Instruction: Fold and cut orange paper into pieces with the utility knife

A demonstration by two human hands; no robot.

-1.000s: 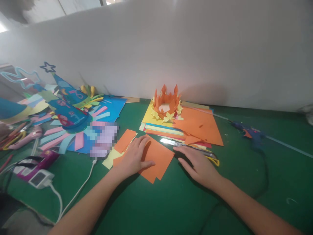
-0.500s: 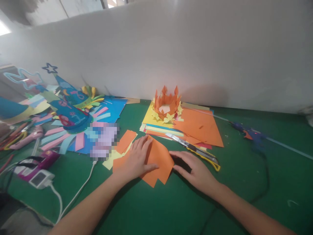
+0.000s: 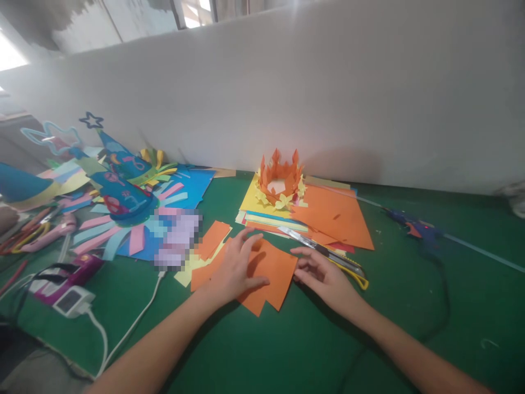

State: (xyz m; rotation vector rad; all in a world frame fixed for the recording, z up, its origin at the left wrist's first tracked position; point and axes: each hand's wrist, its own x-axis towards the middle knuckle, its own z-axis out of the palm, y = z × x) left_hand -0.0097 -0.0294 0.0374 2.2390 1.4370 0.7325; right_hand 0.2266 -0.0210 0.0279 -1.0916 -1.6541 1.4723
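Note:
My left hand [image 3: 233, 268] lies flat with spread fingers on an orange paper sheet [image 3: 274, 271] on the green table. My right hand [image 3: 324, 276] rests just right of that sheet, fingers loosely apart, fingertips touching its right edge and holding nothing. A yellow-handled utility knife [image 3: 328, 254] lies just beyond my right hand. Behind it, an orange and yellow paper crown [image 3: 279, 180] stands on a stack of coloured paper [image 3: 340, 216].
Blue paper cones and coloured strips [image 3: 123, 191] crowd the left side. A blue glue gun [image 3: 414, 227] lies at the right with its cord. A white charger and cable [image 3: 74, 301] sit at the near left. A white wall [image 3: 328, 98] backs the table.
My right hand slid left from beside the knife to the orange sheet's right edge. My left hand stayed pressing the sheet, which shifted slightly. The camera tilted up a little.

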